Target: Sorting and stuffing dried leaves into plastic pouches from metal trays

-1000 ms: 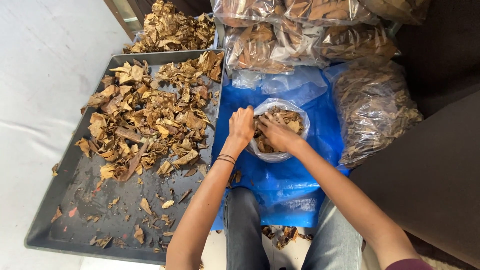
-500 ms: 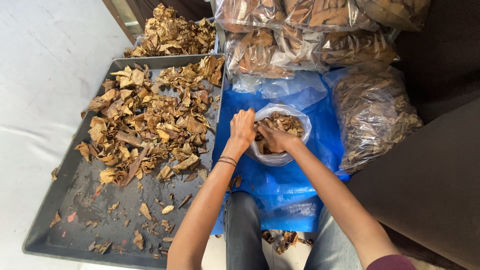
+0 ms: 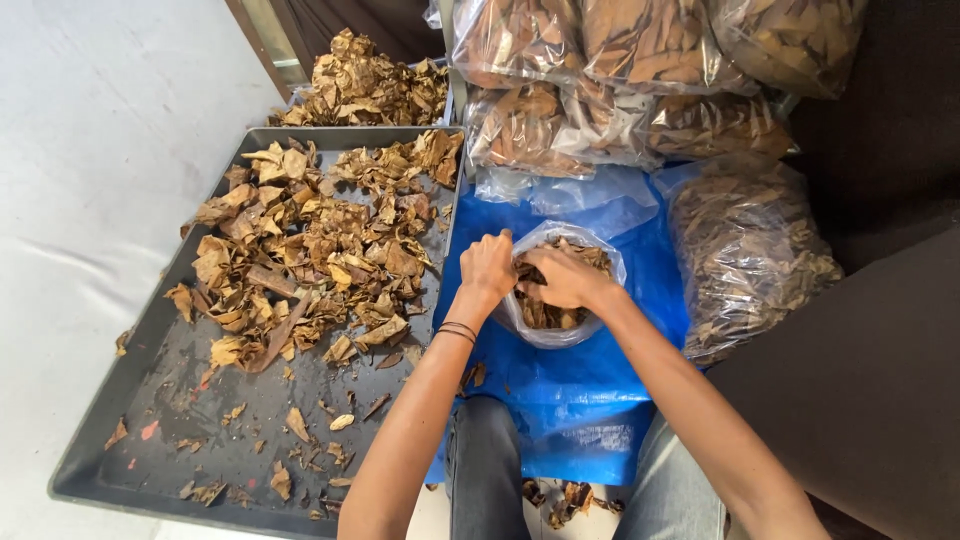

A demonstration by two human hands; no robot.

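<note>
A clear plastic bag (image 3: 553, 331) partly filled with dry brown leaves rests on a blue plastic sheet (image 3: 580, 395) over my lap. My left hand (image 3: 487, 270) grips the bag's left rim, with thin bracelets on the wrist. Inside the bag's mouth, my right hand (image 3: 562, 276) presses down on the dry leaves (image 3: 545, 312), fingers curled among them.
A dark grey tray (image 3: 160, 430) at the left holds a heap of dry leaves (image 3: 310, 250). Another leaf pile (image 3: 365, 85) lies behind it. Several filled clear bags (image 3: 620, 70) are stacked at the back, and one (image 3: 750, 250) lies at the right.
Both hands stay at the bag; the right hand has pushed a little deeper into the leaves. The view has shifted slightly.
</note>
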